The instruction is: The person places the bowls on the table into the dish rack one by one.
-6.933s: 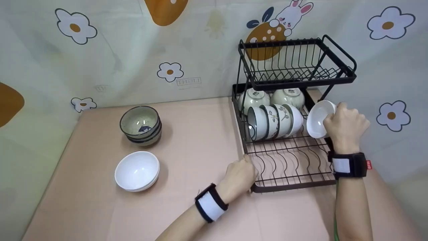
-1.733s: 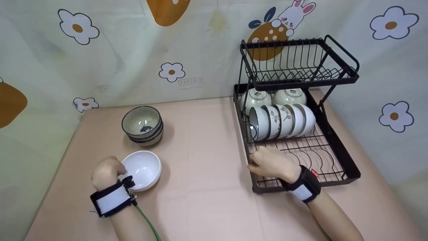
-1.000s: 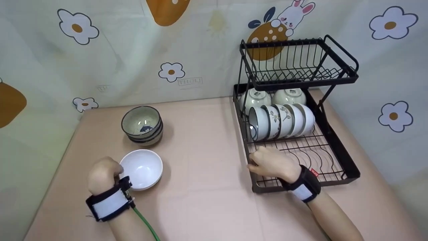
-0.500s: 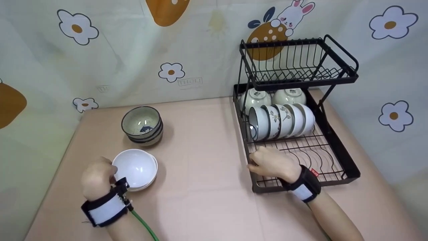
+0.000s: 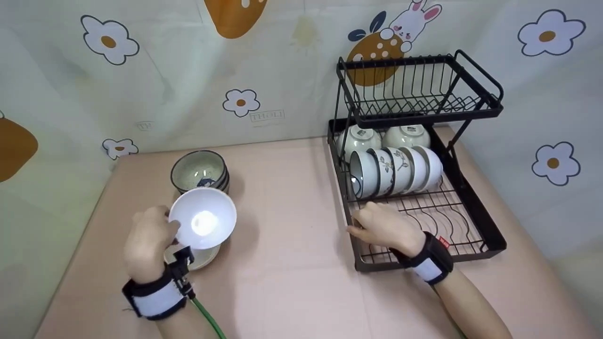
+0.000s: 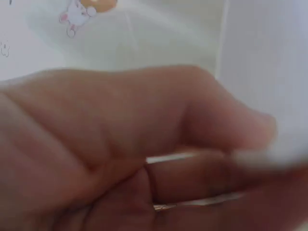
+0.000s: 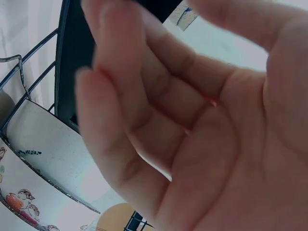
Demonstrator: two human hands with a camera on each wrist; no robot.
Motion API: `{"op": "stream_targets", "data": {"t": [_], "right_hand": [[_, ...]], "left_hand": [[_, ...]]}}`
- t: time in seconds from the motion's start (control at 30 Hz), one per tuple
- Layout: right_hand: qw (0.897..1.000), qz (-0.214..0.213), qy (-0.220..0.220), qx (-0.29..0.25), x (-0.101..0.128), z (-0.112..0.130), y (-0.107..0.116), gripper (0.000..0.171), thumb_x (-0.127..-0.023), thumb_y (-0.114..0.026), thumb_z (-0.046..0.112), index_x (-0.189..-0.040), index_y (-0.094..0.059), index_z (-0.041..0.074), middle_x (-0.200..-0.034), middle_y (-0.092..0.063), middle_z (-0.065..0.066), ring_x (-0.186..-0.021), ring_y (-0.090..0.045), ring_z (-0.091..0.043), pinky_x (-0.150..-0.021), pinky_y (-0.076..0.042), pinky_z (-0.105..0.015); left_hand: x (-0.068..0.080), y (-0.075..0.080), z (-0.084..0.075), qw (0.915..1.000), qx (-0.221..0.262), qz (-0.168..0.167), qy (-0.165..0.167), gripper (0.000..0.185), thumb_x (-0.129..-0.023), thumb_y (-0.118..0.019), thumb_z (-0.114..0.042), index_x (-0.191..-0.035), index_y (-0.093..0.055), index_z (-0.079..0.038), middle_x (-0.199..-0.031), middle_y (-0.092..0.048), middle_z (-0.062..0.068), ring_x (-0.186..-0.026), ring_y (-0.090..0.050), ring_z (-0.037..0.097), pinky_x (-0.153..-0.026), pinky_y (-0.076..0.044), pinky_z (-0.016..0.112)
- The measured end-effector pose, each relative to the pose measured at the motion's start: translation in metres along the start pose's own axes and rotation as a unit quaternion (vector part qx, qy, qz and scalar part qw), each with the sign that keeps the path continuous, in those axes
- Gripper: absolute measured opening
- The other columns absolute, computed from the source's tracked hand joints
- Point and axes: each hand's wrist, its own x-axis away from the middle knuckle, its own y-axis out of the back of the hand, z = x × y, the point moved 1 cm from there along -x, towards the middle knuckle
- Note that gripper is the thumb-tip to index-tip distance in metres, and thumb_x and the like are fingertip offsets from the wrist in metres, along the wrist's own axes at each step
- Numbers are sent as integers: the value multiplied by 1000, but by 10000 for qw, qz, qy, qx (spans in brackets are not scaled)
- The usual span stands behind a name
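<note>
My left hand (image 5: 167, 231) grips a white bowl (image 5: 203, 224) by its left rim and holds it tilted above the table, its inside facing the camera. Another white bowl (image 5: 201, 257) lies under it on the table. In the left wrist view, the left hand (image 6: 120, 144) fills the frame, with the white bowl (image 6: 269, 72) blurred at the right. My right hand (image 5: 365, 227) rests on the front left rim of the black dish rack (image 5: 471, 197). Seen from the right wrist, the right hand's (image 7: 144, 96) fingers are loosely curled and hold nothing.
A stack of speckled dark-rimmed bowls (image 5: 198, 170) stands just behind the lifted bowl. Several bowls (image 5: 395, 169) stand on edge in the rack's lower tier, with two more behind them. The upper tier (image 5: 419, 110) holds nothing. The pink table (image 5: 292, 263) meets flowered walls.
My left hand has taken hold of the top white bowl, lifted it off the stack and tilted it. One white bowl stays on the table. The right hand has stayed at the rack.
</note>
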Motion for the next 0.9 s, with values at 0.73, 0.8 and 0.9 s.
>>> {"op": "stream_targets", "data": {"t": [0.73,0.8,0.9], "right_hand": [[9855,-1604,-39,-550,-1,-5,17,36,-107,-54,27,-75,-60,11,-58,-44,6,-53,-52,-13,-50,-50,-34],[9840,-1610,-131,-747,0,-5,19,34,-107,-54,27,-80,-64,8,-59,-49,5,-54,-54,-13,-51,-50,-33],[9795,-1706,-346,-1016,3,-7,22,30,-105,-58,26,-88,-66,2,-63,-58,-3,-58,-61,-19,-53,-53,-35]], "left_hand": [[-8,-101,-127,9762,451,595,-2034,27,-101,-50,-6,-118,-60,12,-84,-64,16,-61,-55,18,-51,-48,26],[-5,-114,-135,9713,663,582,-2209,25,-101,-49,-6,-115,-60,11,-83,-65,17,-60,-57,19,-50,-50,27],[-1,-130,-146,9623,1032,552,-2455,20,-99,-47,-3,-108,-59,10,-79,-64,15,-58,-59,18,-49,-51,26]]}}
